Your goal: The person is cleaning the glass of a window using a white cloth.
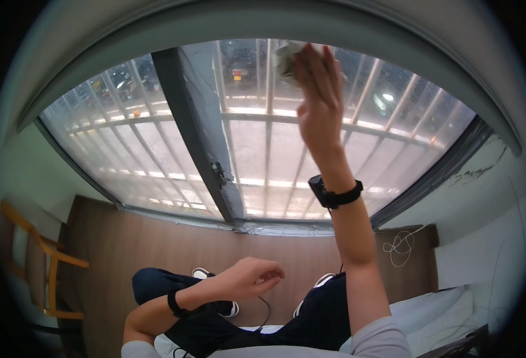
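Note:
My right hand (pixel 321 89) is raised high against the window pane (pixel 251 146), its fingers stretched upward over a crumpled pale grey-green cloth (pixel 285 62). The cloth lies between the hand and the glass and sticks out on the left side of the fingers; the rest of it is hidden. Low in front of my body, my left hand (pixel 257 277) hangs in the air above the floor. Its fingers are loosely bent with a gap toward the thumb, and nothing shows in them.
A dark window frame post (pixel 194 131) with a latch (pixel 220 173) divides the panes; pale bars stand behind the glass. A wooden chair (pixel 51 256) is at the left. A white cable (pixel 399 246) lies coiled by the right wall. My shoes rest on the brown floor (pixel 161 244).

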A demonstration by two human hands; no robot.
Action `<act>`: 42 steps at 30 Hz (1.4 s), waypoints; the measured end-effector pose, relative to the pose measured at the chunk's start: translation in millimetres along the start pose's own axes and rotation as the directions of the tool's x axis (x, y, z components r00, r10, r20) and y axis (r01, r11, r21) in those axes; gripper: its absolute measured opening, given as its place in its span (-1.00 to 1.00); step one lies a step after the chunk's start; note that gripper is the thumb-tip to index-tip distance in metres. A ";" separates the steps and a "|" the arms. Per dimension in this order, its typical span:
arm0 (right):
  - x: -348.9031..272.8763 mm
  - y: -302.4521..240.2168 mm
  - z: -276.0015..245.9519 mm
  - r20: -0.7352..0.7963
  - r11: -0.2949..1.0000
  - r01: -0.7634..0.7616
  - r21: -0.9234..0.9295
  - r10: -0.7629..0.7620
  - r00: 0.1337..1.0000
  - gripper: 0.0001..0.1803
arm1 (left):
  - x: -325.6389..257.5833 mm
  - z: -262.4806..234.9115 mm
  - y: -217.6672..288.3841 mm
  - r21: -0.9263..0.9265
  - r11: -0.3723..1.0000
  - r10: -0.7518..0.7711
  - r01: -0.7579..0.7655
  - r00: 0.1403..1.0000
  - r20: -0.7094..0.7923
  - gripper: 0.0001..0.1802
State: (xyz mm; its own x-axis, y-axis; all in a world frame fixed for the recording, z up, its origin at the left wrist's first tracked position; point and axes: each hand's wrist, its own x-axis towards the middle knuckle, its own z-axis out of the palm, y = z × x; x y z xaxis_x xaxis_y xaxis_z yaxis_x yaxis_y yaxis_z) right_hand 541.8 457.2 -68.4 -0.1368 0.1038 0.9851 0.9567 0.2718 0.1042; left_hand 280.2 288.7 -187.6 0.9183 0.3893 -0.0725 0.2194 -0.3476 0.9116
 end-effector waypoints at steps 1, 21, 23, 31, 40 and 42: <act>-1.8 15.1 -11.9 -0.010 1.000 -0.003 -0.023 0.003 1.000 -0.29 | -0.3 0.6 2.0 0.000 1.000 0.003 -0.003 1.000 0.005 -0.80; -58.6 234.8 -180.6 -0.461 0.654 -0.728 -0.207 0.591 0.662 -0.40 | 19.8 25.2 13.0 -0.009 0.995 0.101 -0.100 0.994 0.040 -0.84; -37.7 191.3 -149.4 -0.450 0.710 -0.681 -0.181 0.556 0.699 -0.41 | 15.0 22.3 16.3 -0.037 0.994 0.100 -0.098 0.994 0.034 -0.84; 9.0 50.5 -32.9 -0.332 0.902 -0.332 -0.277 0.234 0.914 -0.32 | -4.3 22.8 12.1 -0.097 0.982 0.164 -0.162 0.986 0.015 -0.84; 34.7 -83.3 57.6 -0.248 0.982 -0.178 0.067 0.189 0.950 -0.27 | -24.2 21.7 0.3 0.010 0.970 0.242 -0.242 0.970 -0.022 -0.87; 38.2 -91.4 65.5 -0.288 0.974 -0.202 0.102 0.223 0.931 -0.26 | -28.2 20.9 -0.3 -0.008 0.978 0.207 -0.207 0.978 -0.027 -0.87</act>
State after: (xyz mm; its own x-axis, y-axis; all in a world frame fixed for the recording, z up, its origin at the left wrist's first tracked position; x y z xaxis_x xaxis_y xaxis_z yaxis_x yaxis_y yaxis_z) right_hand 432.3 499.0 -49.2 0.1601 -0.1187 0.9799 0.9332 0.3417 -0.1111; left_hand 261.1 260.1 -194.2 0.9346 0.3317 0.1285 0.0218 -0.4139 0.9101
